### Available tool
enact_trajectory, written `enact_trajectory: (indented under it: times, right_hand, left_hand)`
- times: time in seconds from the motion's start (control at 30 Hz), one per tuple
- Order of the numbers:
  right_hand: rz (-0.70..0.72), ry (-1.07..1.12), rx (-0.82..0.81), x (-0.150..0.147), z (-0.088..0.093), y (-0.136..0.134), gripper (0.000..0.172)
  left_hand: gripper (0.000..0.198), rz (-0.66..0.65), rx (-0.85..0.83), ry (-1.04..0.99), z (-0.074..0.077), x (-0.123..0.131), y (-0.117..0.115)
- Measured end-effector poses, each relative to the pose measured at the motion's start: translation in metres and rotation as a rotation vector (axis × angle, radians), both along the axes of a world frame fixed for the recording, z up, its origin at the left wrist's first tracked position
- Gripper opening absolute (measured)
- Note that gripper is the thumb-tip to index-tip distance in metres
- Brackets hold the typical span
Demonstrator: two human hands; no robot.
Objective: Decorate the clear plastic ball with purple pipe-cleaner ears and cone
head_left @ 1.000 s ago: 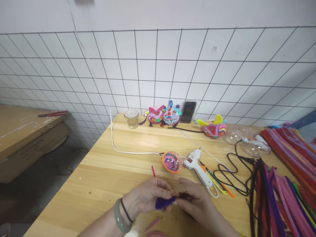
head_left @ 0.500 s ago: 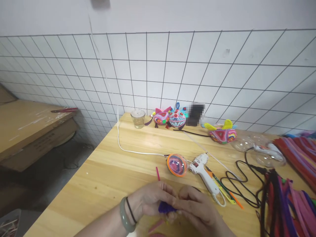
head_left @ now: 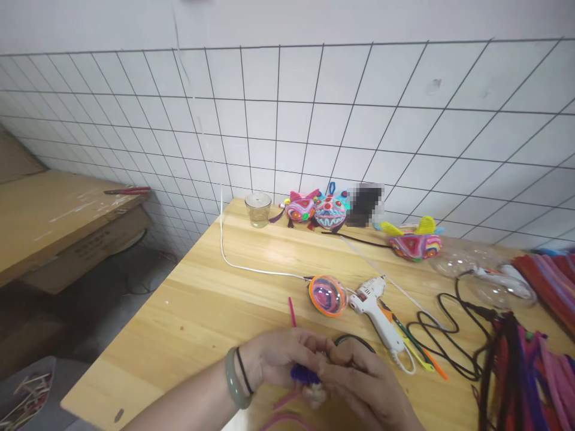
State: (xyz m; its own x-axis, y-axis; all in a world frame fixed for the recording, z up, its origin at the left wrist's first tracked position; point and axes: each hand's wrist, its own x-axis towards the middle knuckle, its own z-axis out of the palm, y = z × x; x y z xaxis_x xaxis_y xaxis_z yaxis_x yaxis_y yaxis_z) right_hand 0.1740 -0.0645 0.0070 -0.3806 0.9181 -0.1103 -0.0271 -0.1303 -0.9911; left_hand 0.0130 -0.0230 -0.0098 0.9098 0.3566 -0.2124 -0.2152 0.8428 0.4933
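My left hand point(head_left: 294, 356), with a green bangle and a black band at its wrist, is closed on a fuzzy purple piece of pipe cleaner point(head_left: 305, 374). Against it, the fingertips of my right hand point(head_left: 359, 377) pinch at the same piece; my fingers cover most of it. Pink pipe cleaners point(head_left: 287, 419) lie under the hands, and one pink stem point(head_left: 291, 311) sticks out beyond my left hand. Just past the hands rests a clear dome lined with coloured coils and an orange rim point(head_left: 327, 296). A white glue gun point(head_left: 380, 317) lies to its right.
Colourful masklike ornaments point(head_left: 330, 209) and a glass cup point(head_left: 258, 209) stand along the tiled wall. At right are clear plastic domes point(head_left: 458, 263), a black cable point(head_left: 435, 335) and bundles of pipe cleaners point(head_left: 516, 365). A bin of scraps point(head_left: 31, 389) sits lower left.
The view has shifted slightly, so the table's things appear further right. Both hands stay together at the purple piece, with only small finger movement.
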Motion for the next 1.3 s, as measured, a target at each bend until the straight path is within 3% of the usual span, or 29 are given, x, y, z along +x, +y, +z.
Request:
enact_trajectory:
  times: [0.13,0.3,0.5,0.67,1.0,1.3]
  right_hand:
    - [0.027,-0.144,0.372,0.009,-0.001,0.003,0.007]
    - [-0.022,-0.264,0.699,0.013,0.0,0.006,0.021]
    - [-0.2,-0.235,0.497,0.01,0.007,0.013,0.009]
    - [-0.278,-0.234,0.359,0.01,0.003,0.015,0.011]
    - [-0.392,-0.308,0.319,0.005,-0.015,0.015,0.025]
    - [-0.35,-0.3,0.25,0.003,-0.023,0.015,0.028]
  left_hand:
    - [0.023,0.011,0.028,-0.066,-0.001,0.001,0.001]
    - [0.029,0.091,0.1,0.009,0.001,0.001,0.0]
    - [0.043,0.518,0.565,0.295,0.014,-0.002,0.001]
    - [0.032,0.599,0.748,0.365,0.01,-0.001,0.0]
    - [0.016,0.651,0.838,0.39,0.011,0.007,0.003]
    - [0.025,0.627,0.645,0.458,0.006,0.008,0.002]
